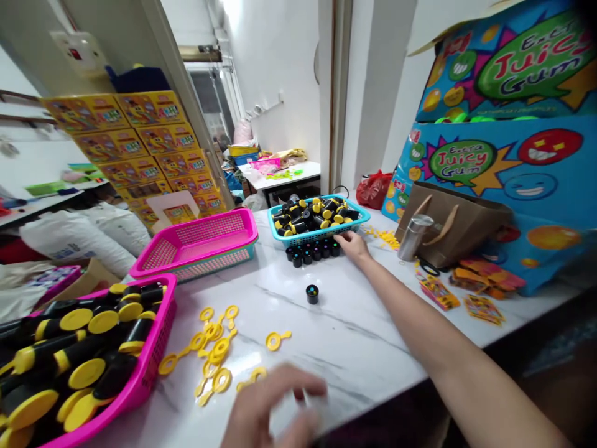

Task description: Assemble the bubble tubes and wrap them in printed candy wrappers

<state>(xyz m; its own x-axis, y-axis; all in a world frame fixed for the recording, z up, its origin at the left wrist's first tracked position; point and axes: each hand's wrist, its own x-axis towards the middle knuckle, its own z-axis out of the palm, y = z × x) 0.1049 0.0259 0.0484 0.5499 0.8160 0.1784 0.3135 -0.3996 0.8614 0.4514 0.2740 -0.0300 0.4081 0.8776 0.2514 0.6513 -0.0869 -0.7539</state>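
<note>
My right hand [354, 246] reaches to the right end of a cluster of small black cups [306, 254] with coloured dots on top. Its fingers close at the end cup [334, 249], just in front of the blue basket [317, 236]. My left hand [275, 404] is smeared by motion above the table's near edge, fingers curved and apart, with nothing visible in it. One black cup [312, 294] stands alone on the marbled table. Yellow ring-ended plastic pieces [219, 351] lie left of my left hand, and a single yellow ring piece [275, 340] sits beyond it.
A pink basket [170, 298] of black-and-yellow bottles stands at left, with stacked pink and teal baskets [200, 246] behind. At right are a metal flask [415, 238], a brown paper bag [457, 218], colourful packets [485, 308] and a large blue gum carton [527, 162].
</note>
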